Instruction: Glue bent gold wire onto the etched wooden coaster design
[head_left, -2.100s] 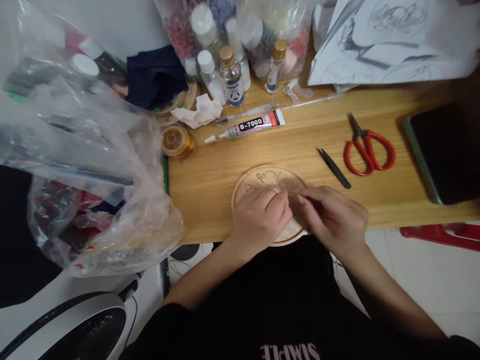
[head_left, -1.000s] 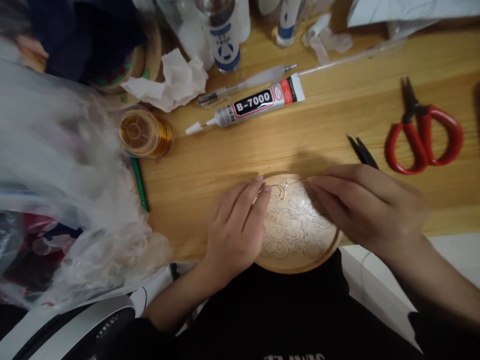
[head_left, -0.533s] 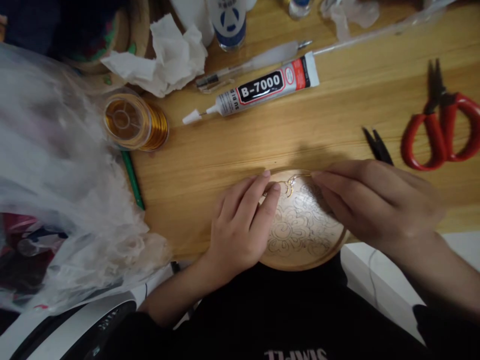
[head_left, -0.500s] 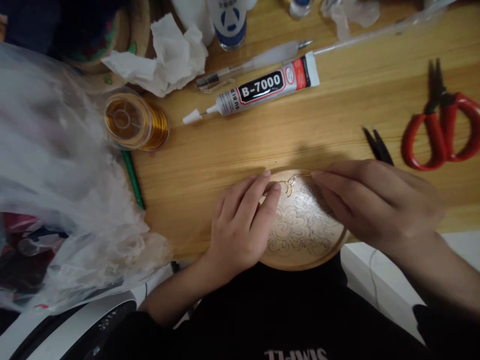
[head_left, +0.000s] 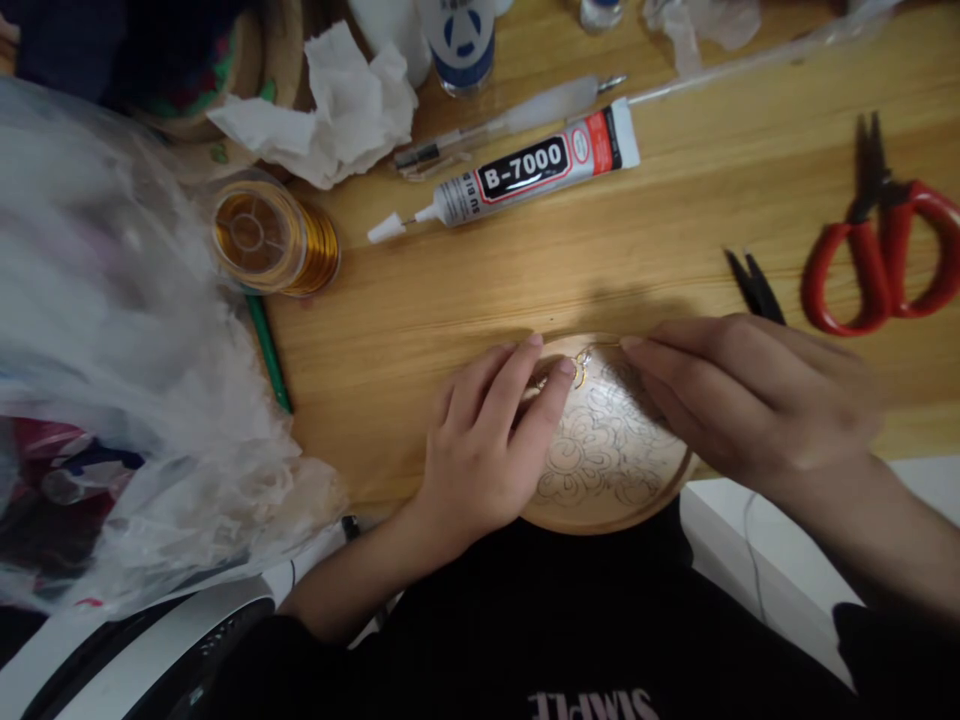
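Glue tube (head_left: 525, 168), B-7000: landmark. Round wooden board (head_left: 607, 450), line-drawn: nearer you than the tube. Your left hand (head_left: 480, 445): nearside of the tube, thumb and forefinger apart, resting on the board. Your right hand (head_left: 757, 395): nearside, right of the tube, fingertips pinching gold wire (head_left: 606, 346).

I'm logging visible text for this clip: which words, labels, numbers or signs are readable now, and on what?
"B-7000": on the tube.
"SU BI D": sideways on the tube, ending unclear.
"SIMPLE", apparently: upside down on the black shirt, at the picture's lower edge.
Round A-like sign: on the bottle; its characters are too blurred.
The tube's finer print: too small.
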